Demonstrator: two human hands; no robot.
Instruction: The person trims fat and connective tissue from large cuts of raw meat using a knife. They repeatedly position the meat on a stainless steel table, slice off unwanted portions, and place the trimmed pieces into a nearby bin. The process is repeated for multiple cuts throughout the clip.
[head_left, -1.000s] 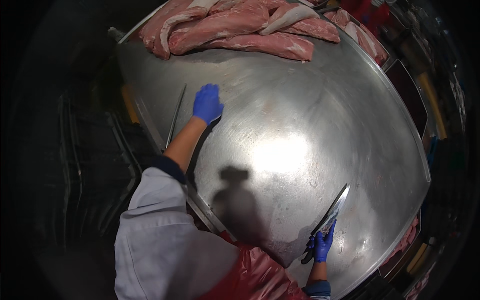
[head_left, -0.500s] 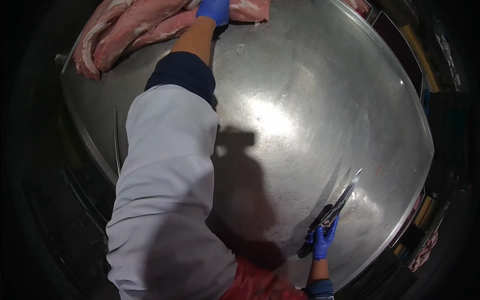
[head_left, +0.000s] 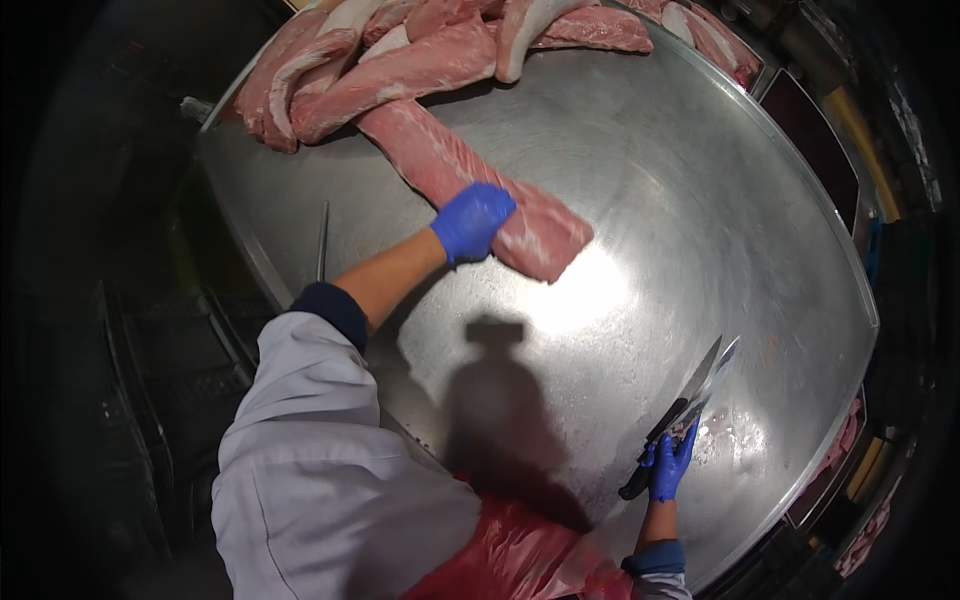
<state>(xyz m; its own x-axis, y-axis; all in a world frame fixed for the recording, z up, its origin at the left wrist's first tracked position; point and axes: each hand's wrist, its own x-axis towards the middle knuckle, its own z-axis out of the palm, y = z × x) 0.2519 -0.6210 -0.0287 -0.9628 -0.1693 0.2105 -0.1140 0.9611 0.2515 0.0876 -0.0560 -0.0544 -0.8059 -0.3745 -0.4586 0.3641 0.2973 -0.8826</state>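
Blue-gloved, clasping with left hand point(head_left: 474, 222) a pork loin point(head_left: 440, 165) now drawn partly from the pile point(head_left: 415, 70), thus singled out; gripping a black-handled knife point(head_left: 673, 418) in right hand point(head_left: 671, 472).

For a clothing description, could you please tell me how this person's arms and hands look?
The left hand and right hand wear close-fitting, bright blue gloves. The left arm has a loose, wrinkled white cloth sleeve with a dark navy cuff; the right arm shows a blue cuff and some white cloth. Both arms are bare between glove and cuff.
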